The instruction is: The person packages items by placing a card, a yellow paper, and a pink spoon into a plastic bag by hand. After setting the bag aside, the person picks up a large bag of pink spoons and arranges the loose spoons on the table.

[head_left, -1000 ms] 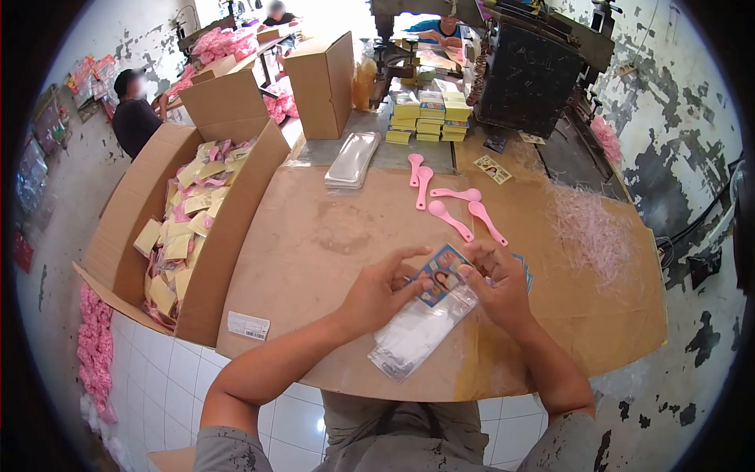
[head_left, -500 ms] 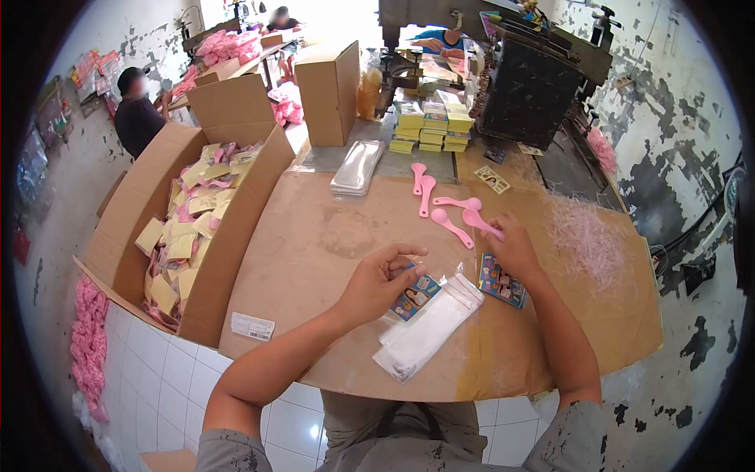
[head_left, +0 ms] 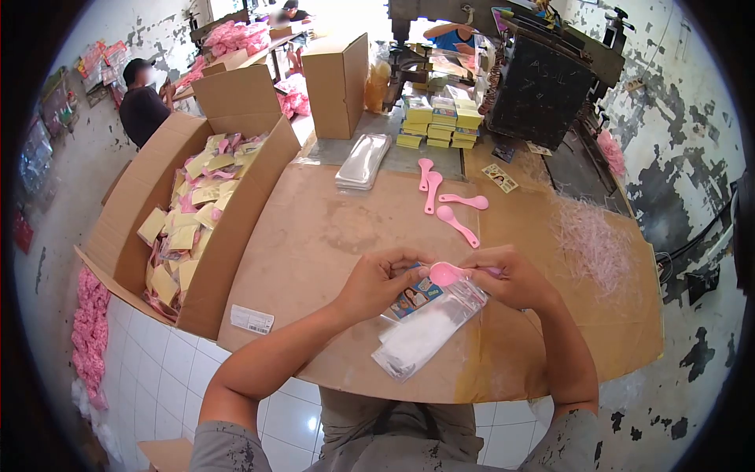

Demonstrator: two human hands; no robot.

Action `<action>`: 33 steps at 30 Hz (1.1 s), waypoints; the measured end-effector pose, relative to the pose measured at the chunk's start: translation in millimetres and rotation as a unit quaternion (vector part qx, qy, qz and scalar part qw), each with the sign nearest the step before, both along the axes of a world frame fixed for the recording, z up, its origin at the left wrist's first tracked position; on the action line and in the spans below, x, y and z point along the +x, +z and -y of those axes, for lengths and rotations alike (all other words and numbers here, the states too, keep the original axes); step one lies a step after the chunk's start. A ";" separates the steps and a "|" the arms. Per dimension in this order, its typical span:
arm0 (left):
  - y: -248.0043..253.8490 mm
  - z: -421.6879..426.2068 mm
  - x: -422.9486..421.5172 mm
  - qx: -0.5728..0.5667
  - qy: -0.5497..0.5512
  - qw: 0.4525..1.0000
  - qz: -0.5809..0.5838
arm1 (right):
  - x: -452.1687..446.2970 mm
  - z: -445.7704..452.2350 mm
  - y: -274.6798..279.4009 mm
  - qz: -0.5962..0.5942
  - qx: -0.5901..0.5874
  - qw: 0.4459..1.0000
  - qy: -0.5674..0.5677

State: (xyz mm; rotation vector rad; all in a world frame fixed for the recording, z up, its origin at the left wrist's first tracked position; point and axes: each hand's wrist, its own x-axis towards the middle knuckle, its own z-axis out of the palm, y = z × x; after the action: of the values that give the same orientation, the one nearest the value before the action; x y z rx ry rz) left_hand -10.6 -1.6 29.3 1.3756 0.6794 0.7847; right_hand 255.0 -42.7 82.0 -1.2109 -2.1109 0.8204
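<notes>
Pink spoon (head_left: 445, 274) in right hand (head_left: 511, 279), we pinched its handle, freeing the bowl beside the card (head_left: 422, 300) our left hand (head_left: 376, 288) pinched.

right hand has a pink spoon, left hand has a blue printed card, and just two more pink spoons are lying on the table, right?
Not quite: the head view shows four more pink spoons lying on the table, not two. The right hand does hold a pink spoon, and the left hand a blue printed card.
</notes>
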 end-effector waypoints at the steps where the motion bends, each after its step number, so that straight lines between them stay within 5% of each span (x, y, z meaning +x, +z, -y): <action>1: -2.4 -0.7 0.4 0.007 -0.010 1.000 -0.004 | -0.8 0.0 3.5 0.024 -0.004 1.000 0.007; 6: -10.2 4.3 3.6 0.051 -0.037 0.998 -0.032 | -21.3 1.7 22.8 0.052 0.020 0.998 -0.001; 9: -4.9 8.1 3.8 0.038 -0.074 0.997 -0.005 | -38.1 -6.4 -2.3 0.021 0.135 0.990 0.028; 12: -16.4 3.1 4.1 0.042 -0.129 0.983 0.123 | -64.1 -0.6 -15.1 -0.151 0.003 0.974 0.169; 15: -17.2 -11.3 -8.3 -0.002 -0.193 0.980 0.047 | -56.4 -8.5 -17.3 -0.355 -0.155 0.888 0.247; 17: -8.3 -14.4 -15.0 -0.042 -0.203 0.976 0.070 | -41.2 -16.1 -12.3 -0.379 -0.148 0.878 0.251; 22: 3.4 -5.5 -14.5 -0.072 -0.180 0.973 0.126 | -41.6 -5.2 16.2 -0.127 0.044 0.978 0.161; 25: -4.1 -2.6 -9.7 -0.001 -0.153 0.980 0.128 | -44.8 6.9 34.9 -0.203 0.005 0.972 0.120; 28: 0.7 7.2 -4.0 0.099 -0.077 0.984 0.124 | -42.2 7.4 60.1 0.024 0.261 0.962 0.080; 33: 17.8 18.2 -6.8 0.263 -0.061 0.960 0.075 | -53.2 7.3 54.4 0.012 0.248 0.968 -0.036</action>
State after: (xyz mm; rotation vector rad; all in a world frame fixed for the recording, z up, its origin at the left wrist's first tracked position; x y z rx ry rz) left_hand -17.4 -19.8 47.1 1.7957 0.2657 1.0019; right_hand 201.8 -50.0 136.5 -1.0156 -2.1025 0.2183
